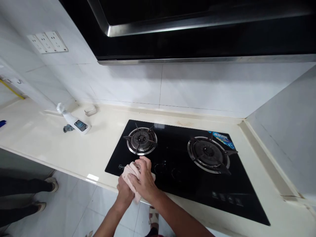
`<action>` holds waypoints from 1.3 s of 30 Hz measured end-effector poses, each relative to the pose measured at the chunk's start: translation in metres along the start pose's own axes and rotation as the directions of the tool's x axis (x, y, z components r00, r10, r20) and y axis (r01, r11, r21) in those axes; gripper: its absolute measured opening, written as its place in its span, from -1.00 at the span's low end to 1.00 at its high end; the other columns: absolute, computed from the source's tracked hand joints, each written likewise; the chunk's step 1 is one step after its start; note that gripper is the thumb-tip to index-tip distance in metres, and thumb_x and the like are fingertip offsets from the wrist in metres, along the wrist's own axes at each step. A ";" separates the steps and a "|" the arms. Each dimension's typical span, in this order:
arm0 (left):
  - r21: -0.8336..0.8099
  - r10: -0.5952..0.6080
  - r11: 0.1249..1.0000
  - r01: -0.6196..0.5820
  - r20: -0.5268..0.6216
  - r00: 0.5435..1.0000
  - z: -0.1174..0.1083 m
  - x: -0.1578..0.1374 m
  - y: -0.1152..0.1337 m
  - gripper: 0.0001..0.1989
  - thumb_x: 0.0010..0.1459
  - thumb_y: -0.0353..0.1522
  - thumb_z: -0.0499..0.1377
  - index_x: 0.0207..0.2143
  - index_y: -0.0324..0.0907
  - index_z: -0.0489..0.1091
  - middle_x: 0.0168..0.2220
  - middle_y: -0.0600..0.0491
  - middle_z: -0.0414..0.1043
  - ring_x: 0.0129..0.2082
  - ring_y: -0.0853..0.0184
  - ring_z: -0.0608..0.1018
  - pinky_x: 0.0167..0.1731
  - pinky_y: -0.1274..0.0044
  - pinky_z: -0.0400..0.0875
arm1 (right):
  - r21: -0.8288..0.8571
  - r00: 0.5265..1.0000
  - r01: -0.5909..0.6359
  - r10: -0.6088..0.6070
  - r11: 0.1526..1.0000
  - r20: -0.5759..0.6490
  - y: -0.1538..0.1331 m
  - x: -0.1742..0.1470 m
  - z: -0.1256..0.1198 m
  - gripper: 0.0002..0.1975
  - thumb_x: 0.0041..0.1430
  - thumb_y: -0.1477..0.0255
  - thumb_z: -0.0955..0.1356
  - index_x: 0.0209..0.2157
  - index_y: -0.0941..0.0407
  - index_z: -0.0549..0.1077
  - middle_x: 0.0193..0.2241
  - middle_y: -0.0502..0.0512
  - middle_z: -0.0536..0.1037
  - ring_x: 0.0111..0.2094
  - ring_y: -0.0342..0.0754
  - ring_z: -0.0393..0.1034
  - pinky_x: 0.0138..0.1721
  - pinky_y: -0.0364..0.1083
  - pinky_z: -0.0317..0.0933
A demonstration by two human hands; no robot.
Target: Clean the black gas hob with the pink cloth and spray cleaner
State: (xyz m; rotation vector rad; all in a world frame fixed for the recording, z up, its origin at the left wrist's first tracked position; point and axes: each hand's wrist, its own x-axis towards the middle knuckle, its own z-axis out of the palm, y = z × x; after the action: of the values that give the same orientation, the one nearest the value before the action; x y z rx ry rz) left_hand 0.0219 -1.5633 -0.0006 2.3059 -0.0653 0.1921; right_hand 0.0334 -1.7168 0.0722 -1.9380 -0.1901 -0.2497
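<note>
A pale pink cloth (131, 171) is bunched between my two hands, in front of the left burner (141, 140). My left hand (125, 191) grips it from below, close to the counter's front edge. From above, my right hand (145, 177) has its fingers wrapped over the cloth. Both hands are above the front left part of the black glass gas stove (177, 158). The right burner (208, 154) lies farther off, with its pan support around it. Parts of the cloth are hidden by my fingers.
A white spray bottle (74, 120) stands tilted in view on the cream counter (106, 131), with a dark grey rag (68, 128) beside it. Overhead hangs a black range hood (197, 39). Another person's legs (24, 186) show at the lower left.
</note>
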 end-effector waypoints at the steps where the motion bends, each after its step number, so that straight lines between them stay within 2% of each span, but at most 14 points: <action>1: 0.047 -0.017 0.999 0.019 -0.046 0.999 0.004 -0.004 -0.005 -0.62 0.21 -0.18 0.13 0.01 -0.11 0.49 0.00 -0.13 0.49 0.06 -0.01 0.46 -0.04 0.20 0.38 | -0.123 1.000 -0.022 0.024 0.992 0.017 0.009 0.000 0.008 -0.45 0.14 0.28 0.38 0.15 0.12 0.30 0.24 0.34 0.19 0.24 0.24 0.16 0.25 0.27 0.11; 4: 0.126 -0.048 0.990 0.070 -0.169 0.984 -0.003 -0.018 -0.035 -0.67 0.26 -0.23 0.02 -0.12 -0.09 0.54 -0.01 -0.11 0.47 0.05 0.02 0.44 0.01 0.18 0.34 | -0.412 0.976 0.019 0.071 0.911 0.204 0.036 -0.008 0.024 -0.34 0.09 0.16 0.46 0.20 0.00 0.31 0.36 0.30 0.10 0.35 0.45 -0.08 0.28 0.47 -0.16; 7: 0.199 -0.030 0.976 0.084 -0.263 0.964 -0.025 -0.023 -0.066 -0.67 0.27 -0.18 0.01 -0.18 -0.11 0.51 -0.12 -0.08 0.47 -0.08 0.09 0.47 -0.06 0.24 0.37 | -0.523 0.911 0.138 0.099 0.841 0.400 0.047 -0.014 0.026 -0.22 -0.02 0.05 0.52 0.22 -0.13 0.29 0.42 0.19 0.01 0.37 0.51 -0.17 0.28 0.49 -0.29; 10: 0.254 0.022 0.966 0.054 -0.289 0.957 -0.039 -0.011 -0.075 -0.67 0.30 -0.15 0.02 -0.14 -0.12 0.48 -0.12 -0.07 0.46 -0.09 0.11 0.46 -0.06 0.27 0.36 | -0.588 0.899 0.177 0.113 0.789 0.422 0.046 -0.014 0.020 -0.26 0.03 0.11 0.51 0.23 -0.17 0.28 0.41 0.16 0.05 0.36 0.42 -0.11 0.29 0.41 -0.24; 14: 0.342 0.103 0.940 0.004 -0.294 0.950 -0.035 0.018 -0.070 -0.69 0.34 -0.17 0.01 -0.14 -0.12 0.48 -0.09 -0.08 0.43 -0.06 0.12 0.45 -0.04 0.26 0.33 | -0.596 0.913 0.194 0.079 0.779 0.400 0.054 -0.035 -0.004 -0.43 0.09 0.22 0.47 0.15 -0.12 0.39 0.32 0.12 0.24 0.26 0.26 0.07 0.25 0.23 -0.08; 18: 0.446 0.191 0.893 -0.063 -0.247 0.950 -0.027 0.036 -0.079 -0.73 0.33 -0.21 0.03 -0.16 -0.12 0.48 -0.07 -0.09 0.43 -0.04 0.10 0.44 -0.08 0.28 0.31 | -0.655 0.966 0.113 0.073 0.747 0.249 0.090 -0.095 -0.063 -0.66 0.14 0.25 0.41 -0.02 -0.07 0.51 0.18 0.11 0.41 0.19 0.24 0.16 0.18 0.20 0.01; 23: 0.529 0.259 0.843 -0.099 -0.236 0.937 -0.024 0.043 -0.092 -0.75 0.31 -0.25 0.05 -0.19 -0.16 0.47 -0.10 -0.12 0.43 -0.08 0.08 0.43 -0.13 0.30 0.29 | -0.740 0.999 -0.042 0.023 0.671 -0.035 0.151 -0.158 -0.167 -0.66 0.15 0.39 0.31 -0.03 0.05 0.50 0.04 0.21 0.49 0.07 0.19 0.28 0.10 0.18 0.16; 25: 0.548 0.249 0.833 -0.079 -0.244 0.937 -0.023 0.044 -0.090 -0.76 0.31 -0.25 0.06 -0.19 -0.16 0.46 -0.10 -0.12 0.42 -0.08 0.08 0.42 -0.14 0.31 0.28 | -0.730 0.975 -0.177 0.018 0.660 -0.220 0.165 -0.164 -0.200 -0.67 0.19 0.33 0.27 -0.04 0.07 0.48 -0.04 0.22 0.50 0.00 0.18 0.33 0.06 0.17 0.22; 27: 0.553 0.235 0.831 -0.062 -0.248 0.940 -0.022 0.044 -0.087 -0.78 0.31 -0.25 0.06 -0.19 -0.15 0.46 -0.09 -0.11 0.42 -0.07 0.08 0.42 -0.14 0.31 0.27 | -0.677 0.914 -0.319 0.026 0.663 -0.406 0.169 -0.158 -0.218 -0.61 0.23 0.24 0.25 0.00 0.11 0.45 -0.08 0.24 0.50 -0.04 0.18 0.36 0.01 0.17 0.27; 29: 0.552 0.223 0.832 -0.052 -0.247 0.943 -0.022 0.043 -0.085 -0.79 0.30 -0.26 0.06 -0.19 -0.14 0.45 -0.09 -0.10 0.41 -0.07 0.08 0.41 -0.13 0.32 0.26 | -0.620 0.857 -0.392 0.025 0.679 -0.514 0.164 -0.147 -0.217 -0.56 0.23 0.19 0.25 0.03 0.13 0.42 -0.11 0.25 0.49 -0.08 0.17 0.38 -0.05 0.14 0.30; 30: 0.552 0.218 0.832 -0.047 -0.247 0.944 -0.021 0.042 -0.085 -0.79 0.30 -0.27 0.07 -0.18 -0.14 0.45 -0.08 -0.10 0.41 -0.06 0.08 0.41 -0.13 0.32 0.26 | -0.613 0.856 -0.382 0.015 0.692 -0.517 0.159 -0.141 -0.210 -0.57 0.22 0.20 0.26 0.02 0.13 0.41 -0.12 0.24 0.49 -0.09 0.16 0.38 -0.05 0.12 0.31; 32: 0.555 0.210 0.831 -0.039 -0.248 0.946 -0.021 0.042 -0.084 -0.80 0.29 -0.27 0.07 -0.18 -0.14 0.44 -0.08 -0.10 0.41 -0.06 0.08 0.41 -0.13 0.31 0.26 | -0.653 0.911 -0.293 -0.003 0.698 -0.413 0.146 -0.131 -0.186 -0.65 0.20 0.28 0.27 -0.03 0.10 0.44 -0.13 0.23 0.49 -0.07 0.15 0.38 -0.04 0.11 0.31; 35: 0.556 0.214 0.830 -0.042 -0.248 0.945 -0.021 0.041 -0.085 -0.80 0.29 -0.27 0.07 -0.18 -0.14 0.44 -0.09 -0.11 0.41 -0.05 0.07 0.41 -0.13 0.30 0.27 | -0.780 0.972 -0.229 0.090 0.583 -0.217 0.128 -0.118 -0.150 -0.74 0.17 0.41 0.27 -0.12 0.05 0.49 -0.08 0.24 0.49 -0.06 0.18 0.36 -0.04 0.15 0.27; 39: 0.547 0.231 0.835 -0.060 -0.249 0.940 -0.022 0.041 -0.084 -0.81 0.30 -0.27 0.07 -0.18 -0.14 0.44 -0.09 -0.11 0.42 -0.05 0.07 0.42 -0.13 0.30 0.27 | -0.853 0.939 -0.324 0.248 0.410 -0.238 0.127 -0.106 -0.149 -0.73 0.18 0.42 0.29 -0.10 0.03 0.51 0.00 0.24 0.45 -0.10 0.17 0.36 -0.09 0.12 0.27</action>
State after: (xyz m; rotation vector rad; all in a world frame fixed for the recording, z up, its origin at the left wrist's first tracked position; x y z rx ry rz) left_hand 0.0690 -1.4900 -0.0408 2.7956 -0.0341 0.7308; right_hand -0.0494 -1.9034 -0.0156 -2.9740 0.4448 -0.1988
